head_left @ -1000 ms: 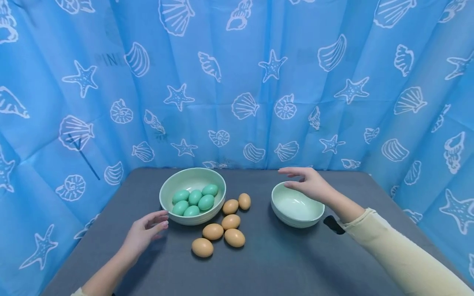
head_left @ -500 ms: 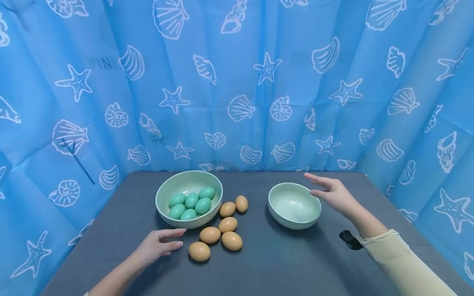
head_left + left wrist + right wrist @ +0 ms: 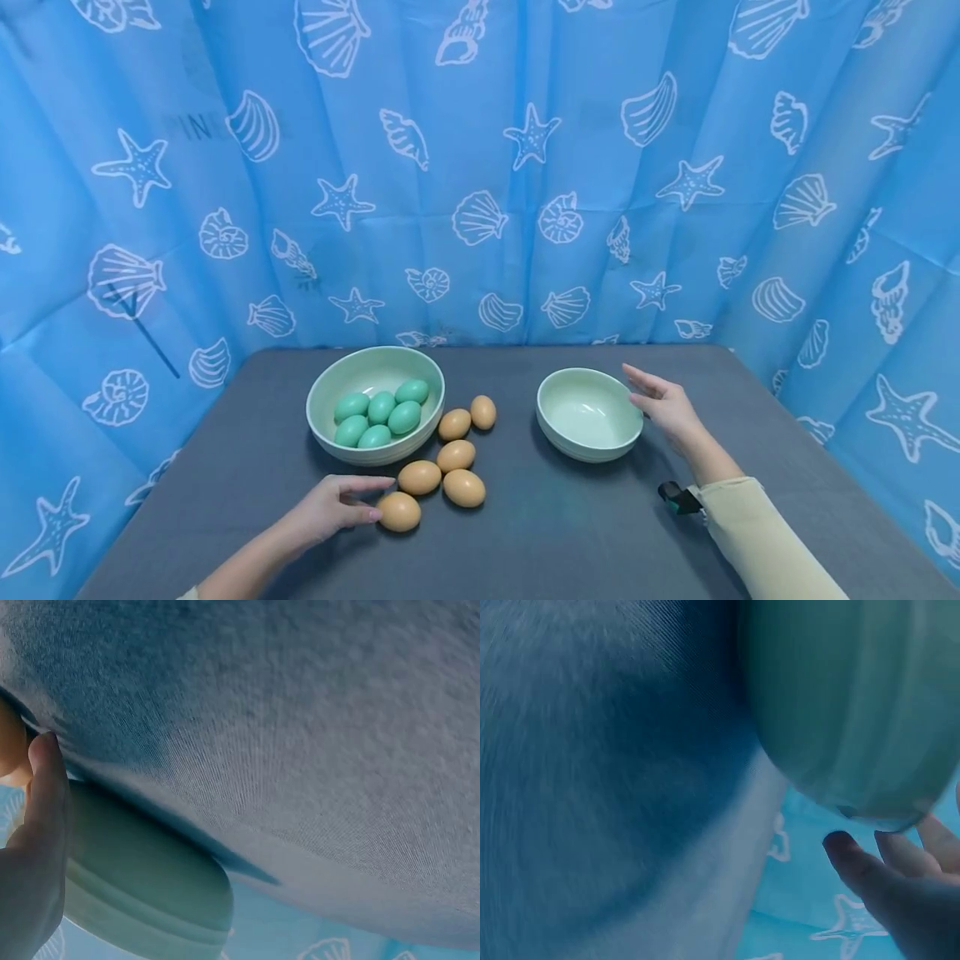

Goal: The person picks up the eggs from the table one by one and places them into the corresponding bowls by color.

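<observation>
My left hand [image 3: 330, 507] reaches in with its fingers extended, thumb and index finger right at the nearest brown egg [image 3: 400, 512]. That egg [image 3: 9, 742] also shows at the left edge of the left wrist view, beside a finger. Several more brown eggs, such as this one [image 3: 464, 488], lie loosely grouped on the grey cloth. Behind them the larger pale green bowl [image 3: 318, 396] holds several green eggs [image 3: 381, 407]. My right hand [image 3: 667, 408] is beside the smaller pale green bowl [image 3: 588, 454], fingers extended and fingertips close to its right rim. No eggs show in this bowl.
A dark grey cloth [image 3: 555, 542] covers the table. Behind and along both sides hangs a blue curtain [image 3: 480, 275] with white shell and starfish prints. On the right wrist sits a small black device [image 3: 678, 497].
My left hand has moved right and toward me, from the large bowl's rim to the nearest brown egg. My right hand has moved from above the small bowl to its right side.
</observation>
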Demonstrator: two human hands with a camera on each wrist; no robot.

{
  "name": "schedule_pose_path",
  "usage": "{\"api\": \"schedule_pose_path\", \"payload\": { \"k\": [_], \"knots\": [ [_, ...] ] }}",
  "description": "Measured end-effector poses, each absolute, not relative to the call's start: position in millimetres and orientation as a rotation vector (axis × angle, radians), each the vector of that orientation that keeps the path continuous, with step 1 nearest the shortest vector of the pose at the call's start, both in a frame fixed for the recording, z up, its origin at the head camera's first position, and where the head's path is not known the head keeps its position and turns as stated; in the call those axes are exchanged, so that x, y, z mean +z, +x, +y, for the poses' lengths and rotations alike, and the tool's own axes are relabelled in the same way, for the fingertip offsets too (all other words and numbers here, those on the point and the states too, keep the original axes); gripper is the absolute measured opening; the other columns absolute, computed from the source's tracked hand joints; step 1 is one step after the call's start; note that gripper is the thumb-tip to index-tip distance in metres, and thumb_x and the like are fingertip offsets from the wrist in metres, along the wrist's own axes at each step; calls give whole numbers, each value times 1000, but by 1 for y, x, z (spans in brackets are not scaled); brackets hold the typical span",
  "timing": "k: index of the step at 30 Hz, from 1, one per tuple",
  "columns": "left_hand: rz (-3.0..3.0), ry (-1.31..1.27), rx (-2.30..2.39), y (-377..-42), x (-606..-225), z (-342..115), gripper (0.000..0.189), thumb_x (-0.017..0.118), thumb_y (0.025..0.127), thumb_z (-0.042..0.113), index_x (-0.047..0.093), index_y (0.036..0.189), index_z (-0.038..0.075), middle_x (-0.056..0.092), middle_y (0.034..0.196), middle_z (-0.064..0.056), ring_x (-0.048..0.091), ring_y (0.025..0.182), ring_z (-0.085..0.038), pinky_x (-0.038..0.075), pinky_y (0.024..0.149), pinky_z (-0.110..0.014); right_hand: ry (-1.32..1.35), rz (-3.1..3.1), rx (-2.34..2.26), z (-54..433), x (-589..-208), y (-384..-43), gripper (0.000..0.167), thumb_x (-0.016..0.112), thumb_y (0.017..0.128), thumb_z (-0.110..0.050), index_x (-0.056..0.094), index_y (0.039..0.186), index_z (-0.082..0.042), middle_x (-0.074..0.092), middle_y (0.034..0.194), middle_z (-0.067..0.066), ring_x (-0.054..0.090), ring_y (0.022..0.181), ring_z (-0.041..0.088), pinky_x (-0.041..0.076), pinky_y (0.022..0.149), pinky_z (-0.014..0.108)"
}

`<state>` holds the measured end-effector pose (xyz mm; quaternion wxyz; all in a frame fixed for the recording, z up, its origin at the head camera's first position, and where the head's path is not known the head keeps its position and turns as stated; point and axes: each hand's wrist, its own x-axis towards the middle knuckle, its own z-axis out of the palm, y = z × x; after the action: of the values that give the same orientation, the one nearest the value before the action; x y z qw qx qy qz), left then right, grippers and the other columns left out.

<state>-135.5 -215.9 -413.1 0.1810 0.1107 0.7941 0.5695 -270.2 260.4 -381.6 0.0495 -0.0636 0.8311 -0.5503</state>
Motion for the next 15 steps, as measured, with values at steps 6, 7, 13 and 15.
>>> {"api": "schedule_pose_path", "payload": {
  "k": [6,7,13,15],
  "knots": [
    [2217,354,1597,-135,-416,-214,46,70,89,9,56,129,-8,57,129,-26,61,80,-13,50,65,-28,24,2432,-1852,255,-394,-279,54,41,102,3,22,153,-3,23,155,20,20,144,36,24,114,50],
    [2213,359,1600,-135,-416,-213,45,70,89,8,57,128,-9,58,128,-26,61,79,-12,50,64,-27,57,2421,-1862,254,-395,-280,54,40,102,3,23,153,-3,24,155,19,19,144,35,24,115,49],
    [2220,417,1628,-135,-418,-209,43,72,85,2,58,122,-14,61,120,-25,59,74,-8,48,60,-21,224,2296,-1980,250,-400,-282,55,38,102,4,24,154,-8,30,153,15,17,145,31,19,116,49],
    [2228,435,1635,-135,-419,-208,42,72,84,0,58,121,-16,60,121,-29,60,77,-8,50,62,-21,264,2255,-2020,248,-401,-283,55,37,102,4,25,154,-8,30,153,14,18,145,30,19,116,49]
  ]
}}
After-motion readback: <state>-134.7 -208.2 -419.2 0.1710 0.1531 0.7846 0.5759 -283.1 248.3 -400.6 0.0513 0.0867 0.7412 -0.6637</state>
